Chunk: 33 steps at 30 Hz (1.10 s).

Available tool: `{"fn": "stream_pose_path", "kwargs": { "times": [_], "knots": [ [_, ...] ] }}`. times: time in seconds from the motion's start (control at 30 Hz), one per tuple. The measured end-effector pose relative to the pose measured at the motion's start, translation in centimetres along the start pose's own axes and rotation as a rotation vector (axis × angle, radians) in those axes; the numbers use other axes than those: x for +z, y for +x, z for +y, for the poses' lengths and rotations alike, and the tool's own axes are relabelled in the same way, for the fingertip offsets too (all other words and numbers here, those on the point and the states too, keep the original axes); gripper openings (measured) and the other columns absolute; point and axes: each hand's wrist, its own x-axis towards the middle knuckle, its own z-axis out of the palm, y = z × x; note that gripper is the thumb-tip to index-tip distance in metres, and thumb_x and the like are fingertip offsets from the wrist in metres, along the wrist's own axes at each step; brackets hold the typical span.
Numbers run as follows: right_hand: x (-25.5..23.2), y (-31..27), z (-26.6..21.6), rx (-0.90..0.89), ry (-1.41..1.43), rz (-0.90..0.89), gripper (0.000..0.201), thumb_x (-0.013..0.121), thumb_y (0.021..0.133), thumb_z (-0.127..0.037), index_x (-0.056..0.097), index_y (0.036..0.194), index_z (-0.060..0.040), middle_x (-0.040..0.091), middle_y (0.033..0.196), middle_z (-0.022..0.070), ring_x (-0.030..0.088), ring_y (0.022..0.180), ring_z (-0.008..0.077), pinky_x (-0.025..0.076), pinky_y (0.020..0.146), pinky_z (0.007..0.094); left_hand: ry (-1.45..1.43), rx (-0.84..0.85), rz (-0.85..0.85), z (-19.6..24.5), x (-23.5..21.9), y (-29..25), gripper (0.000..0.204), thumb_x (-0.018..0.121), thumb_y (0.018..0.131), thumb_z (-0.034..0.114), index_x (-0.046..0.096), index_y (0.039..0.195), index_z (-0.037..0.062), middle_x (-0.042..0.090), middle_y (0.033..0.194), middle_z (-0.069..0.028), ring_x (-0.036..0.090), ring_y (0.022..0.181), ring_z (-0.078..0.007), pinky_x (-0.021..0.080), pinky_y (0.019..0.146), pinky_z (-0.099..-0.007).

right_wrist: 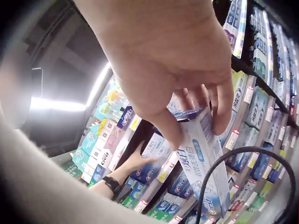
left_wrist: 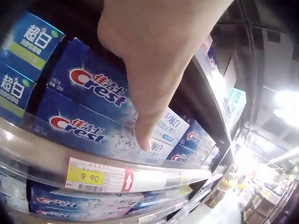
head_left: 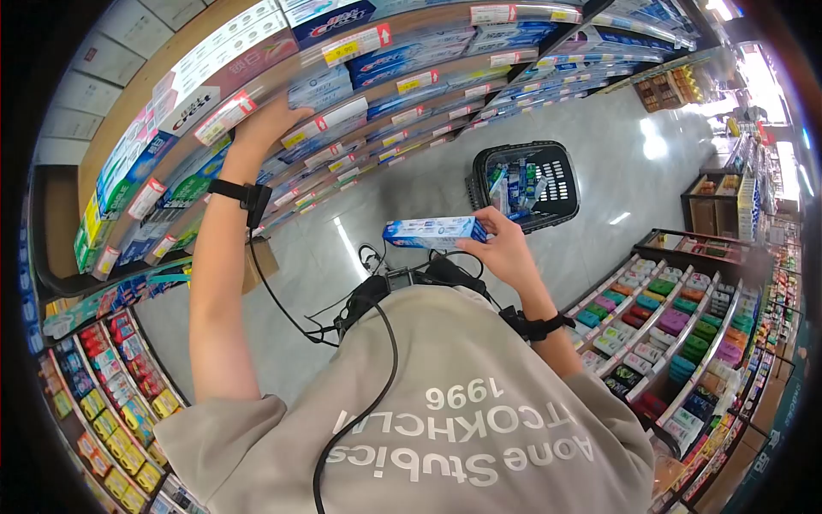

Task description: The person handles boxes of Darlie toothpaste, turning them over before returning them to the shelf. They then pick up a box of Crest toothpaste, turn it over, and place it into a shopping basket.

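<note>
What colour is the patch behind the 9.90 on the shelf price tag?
The patch is yellow; the left wrist view shows it best.

1 blue-and-white Crest box (right_wrist: pixel 201 161) is held in midair; 2 dark-blue Crest boxes (left_wrist: pixel 77 122) lie stacked on the shelf (left_wrist: pixel 46 161).

Shop, seemingly: price-tagged shelves (head_left: pixel 428 77), basket (head_left: pixel 561 184).

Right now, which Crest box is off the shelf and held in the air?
The white-and-blue one in the right hand: it is clear of the shelf, while the Crest boxes by the left hand lie stacked there.
</note>
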Motion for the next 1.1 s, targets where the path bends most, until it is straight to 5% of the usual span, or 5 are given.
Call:
{"fn": "stream_pose_path", "kwargs": {
  "times": [0.33, 0.43, 0.73, 1.1],
  "knots": [
    [0.2, 2.1, 0.3, 0.013, 0.06, 0.016, 0.047, 0.088, 0.078, -0.018, 0.066, 0.114, 0.0024, 0.076, 0.1, 0.0191, 0.074, 0.092, 0.0248, 0.057, 0.083, 0.0342, -0.018, 0.059, -0.044, -0.4, 0.3, 0.4, 0.078, 0.075, 0.088, 0.048, 0.051, 0.144, -0.0005, 0.055, 0.145, -0.0244, 0.052, 0.135, -0.0396, 0.041, 0.113, -0.0462],
    [-0.3, 2.7, 0.4, 0.002, 0.053, -0.004, 0.047, 0.088, 0.078, -0.018, 0.066, 0.114, 0.0022, 0.076, 0.1, 0.0193, 0.075, 0.092, 0.0249, 0.057, 0.083, 0.0346, -0.217, -0.038, -0.174, -1.0, 0.9, 0.9, 0.084, 0.075, 0.088, 0.051, 0.048, 0.147, -0.0017, 0.051, 0.15, -0.0255, 0.047, 0.14, -0.0414, 0.037, 0.117, -0.0452],
    [-1.0, 3.7, 1.1, 0.032, 0.116, -0.005, 0.046, 0.088, 0.078, -0.017, 0.065, 0.114, 0.0023, 0.076, 0.101, 0.0191, 0.075, 0.093, 0.0264, 0.058, 0.084, 0.0351, -0.708, -0.42, -0.526, -3.1, 2.4, 2.2, 0.082, 0.068, 0.09, 0.06, 0.055, 0.143, -0.0014, 0.058, 0.145, -0.0162, 0.054, 0.131, -0.0269, 0.039, 0.111, -0.0353],
    [-1.2, 4.3, 1.5, 0.004, 0.097, 0.01, 0.043, 0.087, 0.079, -0.015, 0.066, 0.113, 0.0017, 0.076, 0.096, 0.017, 0.075, 0.087, 0.0222, 0.059, 0.077, 0.0336, -0.643, -0.361, -0.318, -4.9, 3.3, 2.0, 0.078, 0.068, 0.09, 0.061, 0.058, 0.141, 0.0015, 0.059, 0.144, -0.0155, 0.054, 0.131, -0.0276, 0.04, 0.11, -0.0374]
  ]
}}
